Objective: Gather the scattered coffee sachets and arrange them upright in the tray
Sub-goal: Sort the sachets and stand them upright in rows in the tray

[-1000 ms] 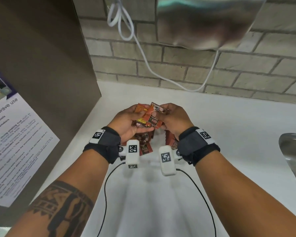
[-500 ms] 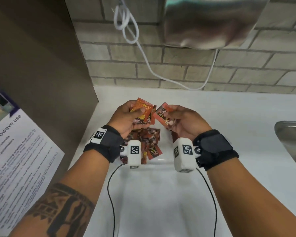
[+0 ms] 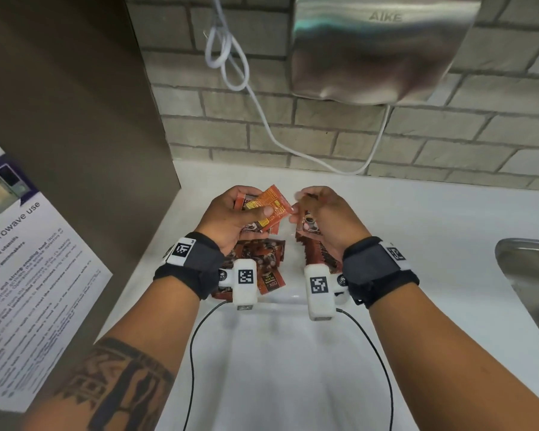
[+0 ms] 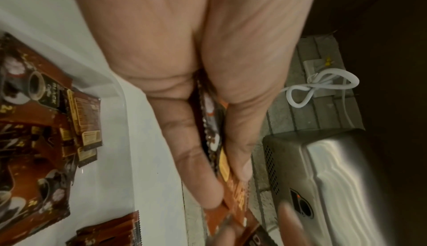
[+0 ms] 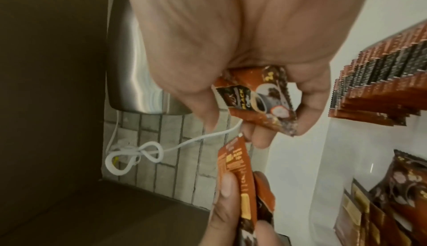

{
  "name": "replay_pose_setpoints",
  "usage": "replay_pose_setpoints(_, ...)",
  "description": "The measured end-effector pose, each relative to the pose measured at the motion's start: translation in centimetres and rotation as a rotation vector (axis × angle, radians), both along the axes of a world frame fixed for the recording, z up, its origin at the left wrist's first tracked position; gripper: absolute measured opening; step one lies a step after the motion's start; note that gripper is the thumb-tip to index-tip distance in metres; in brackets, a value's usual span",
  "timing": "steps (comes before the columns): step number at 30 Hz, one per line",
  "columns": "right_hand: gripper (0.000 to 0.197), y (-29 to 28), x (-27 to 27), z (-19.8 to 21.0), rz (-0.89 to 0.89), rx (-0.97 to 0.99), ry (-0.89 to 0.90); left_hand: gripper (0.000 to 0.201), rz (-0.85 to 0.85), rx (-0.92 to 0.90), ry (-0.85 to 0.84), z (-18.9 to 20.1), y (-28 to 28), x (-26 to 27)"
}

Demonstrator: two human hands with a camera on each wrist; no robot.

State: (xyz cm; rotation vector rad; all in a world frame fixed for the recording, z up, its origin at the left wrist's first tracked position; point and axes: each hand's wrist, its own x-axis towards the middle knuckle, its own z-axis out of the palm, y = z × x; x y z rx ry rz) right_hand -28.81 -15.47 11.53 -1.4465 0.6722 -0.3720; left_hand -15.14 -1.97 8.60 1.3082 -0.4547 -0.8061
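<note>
My left hand (image 3: 255, 209) grips a small bunch of orange and brown coffee sachets (image 3: 273, 206) between thumb and fingers, seen edge-on in the left wrist view (image 4: 221, 160). My right hand (image 3: 305, 206) pinches one sachet (image 5: 261, 102) against its palm, its fingertips close to the corner of the left hand's bunch. Under both hands stands a clear tray (image 3: 290, 296) on the white counter. A row of sachets (image 5: 381, 85) stands upright at the tray's right side. Loose sachets (image 3: 255, 259) lie flat at its left.
A steel hand dryer (image 3: 383, 48) hangs on the brick wall, with a knotted white cable (image 3: 231, 57) beside it. A brown panel (image 3: 75, 119) bearing a microwave notice (image 3: 28, 259) bounds the left. A steel sink (image 3: 529, 275) lies at the right.
My hands were together on the bunch, then the right hand drew one sachet off to the right. Now its fingertips are back near the left hand's bunch.
</note>
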Motion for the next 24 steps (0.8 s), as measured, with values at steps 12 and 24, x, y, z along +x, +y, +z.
replay_pose_setpoints(12, 0.024, -1.5, 0.7, -0.8, -0.135, -0.425, -0.150, 0.016, 0.072, -0.025, 0.156, -0.4, -0.7, 0.6)
replay_pose_setpoints(24, 0.042, -0.1, -0.3, -3.2, 0.023, -0.794, -0.077, 0.030, 0.051, -0.055, 0.043, 0.0, -0.9, 0.8)
